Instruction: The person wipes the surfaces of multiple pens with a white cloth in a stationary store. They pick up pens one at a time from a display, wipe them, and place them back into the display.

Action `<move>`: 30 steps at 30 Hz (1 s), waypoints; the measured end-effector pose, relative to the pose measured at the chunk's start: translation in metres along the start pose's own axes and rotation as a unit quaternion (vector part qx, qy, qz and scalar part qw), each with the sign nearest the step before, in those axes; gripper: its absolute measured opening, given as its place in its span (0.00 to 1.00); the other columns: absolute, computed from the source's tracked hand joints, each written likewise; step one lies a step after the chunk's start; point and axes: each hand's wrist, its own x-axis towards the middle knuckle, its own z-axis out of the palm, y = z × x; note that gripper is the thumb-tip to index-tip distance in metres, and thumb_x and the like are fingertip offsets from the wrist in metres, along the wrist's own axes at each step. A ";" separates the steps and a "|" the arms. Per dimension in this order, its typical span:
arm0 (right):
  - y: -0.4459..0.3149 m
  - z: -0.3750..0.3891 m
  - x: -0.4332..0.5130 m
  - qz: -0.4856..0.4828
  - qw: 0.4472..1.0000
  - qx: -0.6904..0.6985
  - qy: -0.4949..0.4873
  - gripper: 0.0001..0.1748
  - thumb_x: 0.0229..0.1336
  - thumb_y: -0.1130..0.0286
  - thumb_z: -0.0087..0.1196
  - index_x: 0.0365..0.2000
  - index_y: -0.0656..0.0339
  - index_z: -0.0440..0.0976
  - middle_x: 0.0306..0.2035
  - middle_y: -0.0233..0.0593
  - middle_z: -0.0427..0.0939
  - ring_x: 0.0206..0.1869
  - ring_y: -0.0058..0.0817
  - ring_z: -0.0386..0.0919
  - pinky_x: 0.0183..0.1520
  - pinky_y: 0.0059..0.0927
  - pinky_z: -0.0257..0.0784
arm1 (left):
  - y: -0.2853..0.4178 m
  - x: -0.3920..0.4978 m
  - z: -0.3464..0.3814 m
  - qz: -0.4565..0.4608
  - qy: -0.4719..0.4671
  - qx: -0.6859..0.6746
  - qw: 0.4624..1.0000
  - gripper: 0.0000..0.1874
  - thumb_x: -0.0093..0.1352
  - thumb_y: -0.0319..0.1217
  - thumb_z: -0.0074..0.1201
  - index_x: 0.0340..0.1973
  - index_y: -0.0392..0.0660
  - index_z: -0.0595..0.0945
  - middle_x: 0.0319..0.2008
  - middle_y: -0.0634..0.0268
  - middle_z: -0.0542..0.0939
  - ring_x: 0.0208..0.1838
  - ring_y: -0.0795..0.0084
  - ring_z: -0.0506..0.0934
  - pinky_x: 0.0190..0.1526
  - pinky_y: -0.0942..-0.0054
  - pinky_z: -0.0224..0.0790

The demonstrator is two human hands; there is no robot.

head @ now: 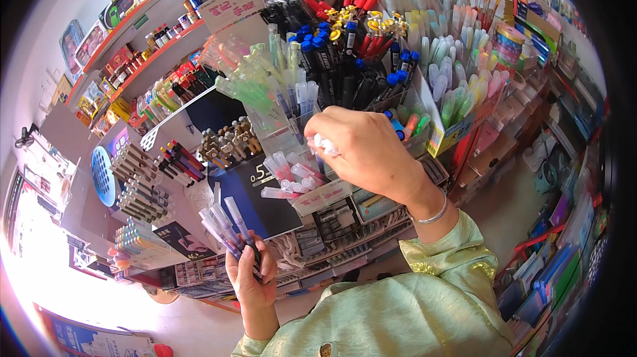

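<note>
Several pens with clear caps and purple barrels are gripped in my left hand, low and left of centre. My right hand is closed around a crumpled white tissue or cloth, over the front of a clear pen organizer. Just left of and below that hand, pink pens with clear caps fill the front compartment. Behind it stand blue-barrelled pens with clear caps and black markers with blue caps. The fingertips of my right hand are partly hidden.
Figurine-topped pens and a dark display box stand to the left, with grey pens farther out. Highlighters crowd the right side. Wall shelves hold bottles and boxes. Folders are racked at lower right, beside the floor.
</note>
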 end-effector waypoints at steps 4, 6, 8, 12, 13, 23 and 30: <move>0.005 0.001 0.001 -0.005 0.993 0.077 -0.085 0.04 0.55 0.72 0.53 0.30 0.61 0.74 0.29 0.45 0.79 0.33 0.48 0.79 0.36 0.47 0.72 | -0.003 0.005 0.002 0.004 -0.011 -0.009 1.000 0.15 0.74 0.27 0.46 0.55 0.35 0.72 0.40 0.57 0.76 0.19 0.82 0.62 0.15 0.87 0.49; 0.008 0.002 0.001 -0.006 0.995 0.075 -0.062 0.04 0.55 0.72 0.53 0.30 0.61 0.73 0.29 0.44 0.79 0.33 0.48 0.79 0.35 0.47 0.73 | -0.005 0.005 0.003 0.007 -0.010 -0.014 1.000 0.14 0.73 0.26 0.48 0.54 0.37 0.73 0.40 0.54 0.77 0.19 0.80 0.64 0.15 0.86 0.50; 0.011 0.001 0.002 -0.016 0.997 0.071 -0.026 0.06 0.53 0.74 0.59 0.33 0.61 0.73 0.29 0.41 0.77 0.32 0.43 0.78 0.34 0.38 0.72 | -0.007 0.005 0.005 0.011 -0.013 0.002 1.000 0.14 0.73 0.26 0.47 0.54 0.37 0.73 0.41 0.53 0.77 0.19 0.80 0.64 0.15 0.85 0.50; 0.011 -0.006 0.005 -0.009 0.997 0.079 -0.008 0.08 0.52 0.76 0.60 0.33 0.61 0.73 0.31 0.41 0.77 0.32 0.42 0.78 0.33 0.36 0.73 | -0.009 0.006 0.007 0.017 -0.014 0.012 1.000 0.15 0.73 0.27 0.48 0.54 0.38 0.73 0.42 0.52 0.78 0.19 0.80 0.64 0.15 0.85 0.51; 0.009 -0.010 0.006 -0.007 0.996 0.094 0.005 0.08 0.51 0.77 0.60 0.33 0.62 0.73 0.30 0.41 0.77 0.31 0.41 0.78 0.33 0.35 0.73 | -0.009 0.006 0.008 0.020 -0.017 0.002 1.000 0.15 0.73 0.27 0.48 0.54 0.38 0.73 0.42 0.52 0.78 0.19 0.80 0.64 0.15 0.85 0.51; -0.016 -0.029 0.031 -0.073 0.976 0.120 0.168 0.09 0.52 0.84 0.59 0.36 0.68 0.75 0.32 0.42 0.79 0.32 0.31 0.79 0.36 0.27 0.73 | -0.011 0.003 0.008 0.030 0.030 -0.005 0.999 0.15 0.71 0.26 0.53 0.52 0.38 0.73 0.39 0.54 0.77 0.20 0.76 0.67 0.16 0.83 0.53; -0.012 0.016 0.058 -0.059 0.997 -0.030 -0.032 0.06 0.57 0.71 0.58 0.35 0.61 0.77 0.30 0.43 0.78 0.33 0.44 0.79 0.35 0.37 0.74 | -0.009 -0.002 -0.001 0.023 0.024 -0.021 0.999 0.14 0.71 0.27 0.56 0.51 0.42 0.75 0.38 0.50 0.79 0.20 0.72 0.71 0.15 0.83 0.55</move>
